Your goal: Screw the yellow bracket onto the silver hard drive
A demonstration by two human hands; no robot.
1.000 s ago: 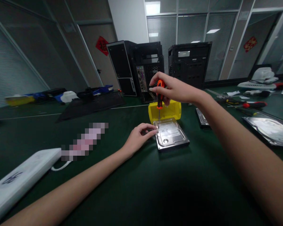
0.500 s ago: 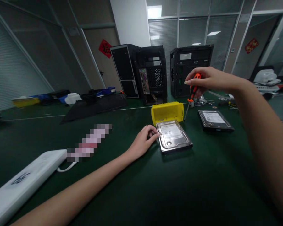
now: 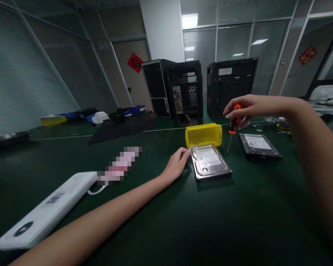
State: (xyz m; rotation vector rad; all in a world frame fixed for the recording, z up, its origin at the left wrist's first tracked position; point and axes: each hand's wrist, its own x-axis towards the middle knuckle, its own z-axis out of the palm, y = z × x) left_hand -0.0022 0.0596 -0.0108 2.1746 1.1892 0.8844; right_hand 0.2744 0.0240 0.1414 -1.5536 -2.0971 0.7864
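Observation:
A silver hard drive (image 3: 209,161) lies label up on the dark green table, just in front of an open yellow box (image 3: 203,136). At the drive's left edge rests my left hand (image 3: 177,162), its fingers curled together; what they may hold is hidden. My right hand (image 3: 240,111) grips an orange and black screwdriver (image 3: 234,123) by its handle, shaft pointing down, its tip between the silver drive and a second, darker hard drive (image 3: 259,145) on the right.
Black computer cases (image 3: 158,88) stand at the back, another case (image 3: 231,85) right of them. A white power strip (image 3: 52,207) lies at the left. A black mat (image 3: 122,127) lies further back; small parts and tools are scattered at the back right.
The view has turned left. My right hand has lowered the screwdriver, and its tip has moved away from the yellow box, towards me. My left fingers have drawn closer together beside the drive.

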